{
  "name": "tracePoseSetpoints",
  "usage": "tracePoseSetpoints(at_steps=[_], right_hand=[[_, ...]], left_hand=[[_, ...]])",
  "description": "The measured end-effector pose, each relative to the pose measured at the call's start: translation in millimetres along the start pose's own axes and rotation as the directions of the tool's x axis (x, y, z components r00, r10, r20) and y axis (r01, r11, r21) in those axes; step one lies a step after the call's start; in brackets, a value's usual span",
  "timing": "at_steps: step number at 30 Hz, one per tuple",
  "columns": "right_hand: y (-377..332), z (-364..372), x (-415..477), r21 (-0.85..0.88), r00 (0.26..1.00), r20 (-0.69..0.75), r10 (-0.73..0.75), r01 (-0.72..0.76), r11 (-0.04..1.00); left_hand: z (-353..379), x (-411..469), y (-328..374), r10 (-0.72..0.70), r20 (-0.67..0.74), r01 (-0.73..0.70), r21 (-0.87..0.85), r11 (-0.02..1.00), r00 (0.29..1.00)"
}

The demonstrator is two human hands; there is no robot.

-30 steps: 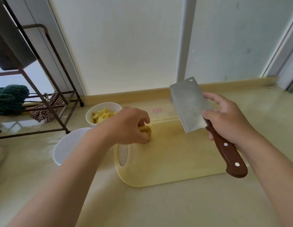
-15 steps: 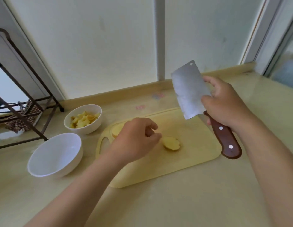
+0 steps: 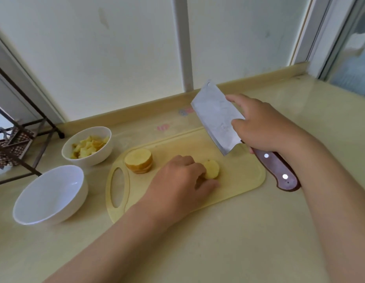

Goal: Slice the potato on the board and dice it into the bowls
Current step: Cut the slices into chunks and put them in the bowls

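A pale yellow cutting board (image 3: 242,176) lies on the counter. A stack of potato slices (image 3: 139,160) stands near its handle hole. My left hand (image 3: 177,180) holds a small potato piece (image 3: 211,168) at the board's middle, fingers curled against it. My right hand (image 3: 261,127) grips a cleaver (image 3: 216,117) with a brown wooden handle, its blade raised over the board's right end. A white bowl of diced potato (image 3: 87,147) sits left of the board. A larger empty white bowl (image 3: 48,195) stands in front of it.
A dark metal rack (image 3: 24,129) with a checked cloth stands at the far left. The wall and a window frame (image 3: 182,43) rise right behind the counter. Bare counter (image 3: 228,242) stretches in front of the board and to the right.
My left hand left the slice stack near the board's handle and moved right to the small potato piece. The cleaver stayed raised on the right. The view swung left to right.
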State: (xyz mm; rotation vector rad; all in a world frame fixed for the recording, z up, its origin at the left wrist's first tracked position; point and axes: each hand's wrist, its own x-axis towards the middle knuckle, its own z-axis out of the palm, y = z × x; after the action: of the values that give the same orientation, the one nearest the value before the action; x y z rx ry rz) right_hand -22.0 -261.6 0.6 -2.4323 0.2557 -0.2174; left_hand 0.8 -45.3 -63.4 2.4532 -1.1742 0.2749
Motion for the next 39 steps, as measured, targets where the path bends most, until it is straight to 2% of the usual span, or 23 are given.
tracePoseSetpoints(at_steps=[3, 5, 8, 12, 16, 20, 23, 26, 28, 32, 35, 39], right_hand=[[1, -3, 1, -0.01, 1.0, 0.006, 0.004, -0.004, 1.0], [2, -4, 1, -0.051, 1.0, 0.028, -0.007, 0.008, 0.999], [2, -5, 0, -0.12, 0.996, 0.091, -0.005, 0.016, 0.993], [-1, -8, -5, -0.178, 0.986, 0.168, -0.003, 0.033, 0.983], [-4, -6, -11, -0.228, 0.965, 0.263, 0.014, 0.048, 0.973], [-7, -9, -14, -0.299, 0.955, 0.293, 0.044, 0.048, 0.953], [-12, -10, -18, -0.271, 0.943, 0.33, 0.038, 0.056, 0.961], [-18, -8, -24, -0.12, 0.9, 0.432, 0.062, -0.011, 0.993], [-20, -7, -26, -0.085, 0.881, 0.469, 0.067, -0.031, 0.996], [-21, -5, -26, -0.086, 0.87, 0.483, 0.096, -0.061, 0.994], [-26, -2, -27, -0.149, 0.869, 0.478, 0.127, -0.062, 0.987], [-33, 2, -33, -0.233, 0.919, 0.37, 0.136, -0.05, 0.971]], left_hand=[[0, 0, 2, 0.031, -0.045, -0.033, -0.034, 0.999, 0.999], [-1, 1, -4, 0.045, -0.027, -0.048, -0.088, 0.995, 0.999], [-2, 1, -9, 0.149, 0.016, -0.145, -0.156, 0.977, 0.989], [7, 4, -11, 0.176, -0.035, -0.179, -0.119, 0.977, 0.984], [17, 12, -7, 0.128, -0.088, -0.134, -0.057, 0.989, 0.988], [20, 13, -7, 0.148, -0.138, -0.156, -0.056, 0.986, 0.979], [21, 13, -8, 0.186, -0.126, -0.196, -0.069, 0.978, 0.974], [21, 13, -8, 0.198, -0.116, -0.206, -0.064, 0.977, 0.973], [21, 13, -8, 0.201, -0.121, -0.21, -0.063, 0.976, 0.972], [21, 14, -9, 0.186, -0.134, -0.2, -0.101, 0.975, 0.973], [20, 13, -9, 0.18, -0.133, -0.198, -0.131, 0.972, 0.975], [18, 12, -12, 0.179, -0.149, -0.2, -0.142, 0.969, 0.973]])
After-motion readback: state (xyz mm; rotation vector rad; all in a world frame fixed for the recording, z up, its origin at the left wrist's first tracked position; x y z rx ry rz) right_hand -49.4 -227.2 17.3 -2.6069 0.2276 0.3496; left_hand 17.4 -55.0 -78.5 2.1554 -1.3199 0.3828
